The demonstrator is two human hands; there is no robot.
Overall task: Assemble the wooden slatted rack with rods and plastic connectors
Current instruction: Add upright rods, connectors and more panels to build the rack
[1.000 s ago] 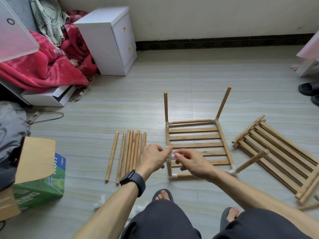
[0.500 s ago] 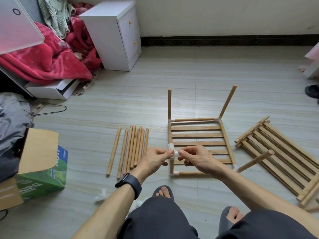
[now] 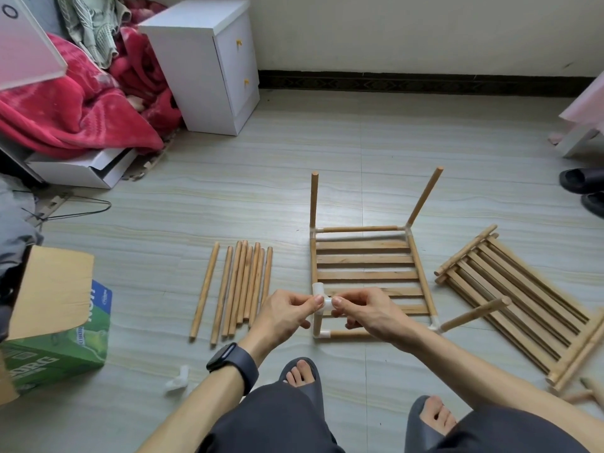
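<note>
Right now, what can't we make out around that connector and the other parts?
Head view:
Seating of connector on rod: left hand and right hand cover it.
Nearest slats of rack: behind right hand.
Far corner of spare slatted panel: cut by right edge.
Type of white pieces on floor: too small.

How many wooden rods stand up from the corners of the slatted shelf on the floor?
4: far-left rod, far-right rod, near-right rod leaning outwards, and near-left rod under a white plastic connector. None seems hidden.
</note>
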